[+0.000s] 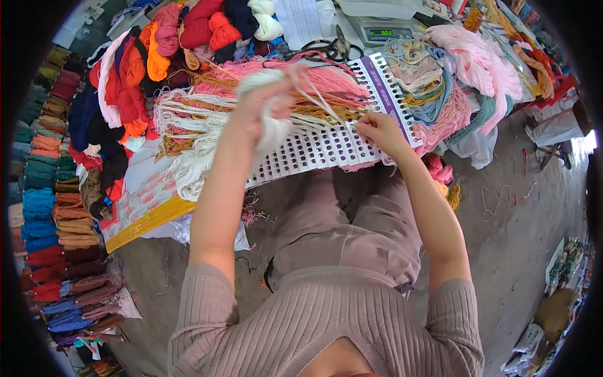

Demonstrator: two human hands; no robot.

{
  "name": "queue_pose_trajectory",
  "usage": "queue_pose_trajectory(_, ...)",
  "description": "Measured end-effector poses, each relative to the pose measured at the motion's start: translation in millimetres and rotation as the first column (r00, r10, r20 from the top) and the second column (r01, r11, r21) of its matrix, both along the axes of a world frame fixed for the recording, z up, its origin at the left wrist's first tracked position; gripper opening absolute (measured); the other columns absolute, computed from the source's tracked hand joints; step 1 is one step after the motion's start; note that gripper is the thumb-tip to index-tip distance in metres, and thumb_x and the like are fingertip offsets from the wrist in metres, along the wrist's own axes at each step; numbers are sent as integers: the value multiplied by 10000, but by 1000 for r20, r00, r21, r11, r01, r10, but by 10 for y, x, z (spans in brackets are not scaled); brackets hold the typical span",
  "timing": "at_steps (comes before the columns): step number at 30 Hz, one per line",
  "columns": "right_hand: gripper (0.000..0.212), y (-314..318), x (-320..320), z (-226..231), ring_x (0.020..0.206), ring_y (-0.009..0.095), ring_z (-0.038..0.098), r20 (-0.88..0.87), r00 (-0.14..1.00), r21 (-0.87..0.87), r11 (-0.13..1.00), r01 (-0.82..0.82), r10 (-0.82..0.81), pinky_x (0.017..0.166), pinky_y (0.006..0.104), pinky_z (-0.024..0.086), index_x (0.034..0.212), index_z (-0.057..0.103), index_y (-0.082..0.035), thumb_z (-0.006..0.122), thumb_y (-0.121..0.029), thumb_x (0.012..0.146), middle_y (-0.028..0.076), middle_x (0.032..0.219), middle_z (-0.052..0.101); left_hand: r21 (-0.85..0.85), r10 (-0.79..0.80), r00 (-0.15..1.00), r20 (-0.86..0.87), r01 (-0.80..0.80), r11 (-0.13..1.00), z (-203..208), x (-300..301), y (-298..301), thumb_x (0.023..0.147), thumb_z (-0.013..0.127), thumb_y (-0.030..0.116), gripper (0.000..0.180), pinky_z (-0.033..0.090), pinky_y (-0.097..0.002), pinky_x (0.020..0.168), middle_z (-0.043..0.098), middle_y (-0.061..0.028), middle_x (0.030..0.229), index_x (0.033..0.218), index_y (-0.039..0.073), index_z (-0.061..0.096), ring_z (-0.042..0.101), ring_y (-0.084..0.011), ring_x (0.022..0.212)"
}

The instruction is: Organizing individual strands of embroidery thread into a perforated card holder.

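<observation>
Clock directions are taken from the card, with twelve pointing away from the wearer. Nearest, at six o'clock, lie the wearer's grey-brown trousers [342,242]. Just beyond them is the white perforated card [295,156], pierced by rows of dark holes and bearing a purple band [384,88] toward one o'clock. The right hand [380,133] is narrow over the card, thumb and fingertips brought together; whether they grip yarn is too small to tell. The left hand [260,107], raised between nine and ten o'clock and blurred by motion, is curled about a white skein [275,129]; a pale strand [320,100] runs from it toward the right fingertips. At nine o'clock spreads a mass of loose white yarn [198,154], with pink yarn [301,78] toward eleven. Farther off, black-handled scissors [340,48] lie at twelve, and a scale [377,34] with a lit green display stands between twelve and one. Tangled pastel yarn [427,81] occupies two o'clock, a pale pink skein [477,56] just beyond it. Red skeins [196,31] are heaped at ten o'clock.
</observation>
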State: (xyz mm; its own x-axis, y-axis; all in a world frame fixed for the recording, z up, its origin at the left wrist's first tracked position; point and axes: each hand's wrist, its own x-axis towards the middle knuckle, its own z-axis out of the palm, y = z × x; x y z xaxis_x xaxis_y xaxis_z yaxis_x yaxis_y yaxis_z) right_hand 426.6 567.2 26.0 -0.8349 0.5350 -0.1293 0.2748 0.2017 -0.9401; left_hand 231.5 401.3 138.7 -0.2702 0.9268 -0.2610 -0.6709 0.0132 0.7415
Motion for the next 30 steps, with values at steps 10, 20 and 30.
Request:
queue_pose_trajectory(10,205,-5,-43,-128,594,64,501,28,995,320,942,-102,99,552,222,403,809,594,-22,530,-202,884,7,686,578,-327,-13,905,-426,-141,934,-921,-110,82,793,633,246,227,386,-252,420,576,-67,687,812,20,642,485,-92,479)
queue_pose_trajectory(20,267,-70,-17,-15,606,146,585,151,988,137,989,-48,27,596,293,439,850,623,-59,487,-287,871,35,702,634,76,345,928,139,-358,931,-335,-1486,-829,873,427,88,263,354,-220,453,585,-100,1097,1085,-61,473,401,-89,490)
queue_pose_trajectory(30,210,-440,38,107,688,248,617,-78,978,362,909,207,-192,605,336,451,939,623,-99,523,-271,871,70,711,634,-110,357,704,-614,-524,844,-381,-993,-693,874,529,365,400,427,-246,600,618,-52,803,1008,8,650,527,-117,624)
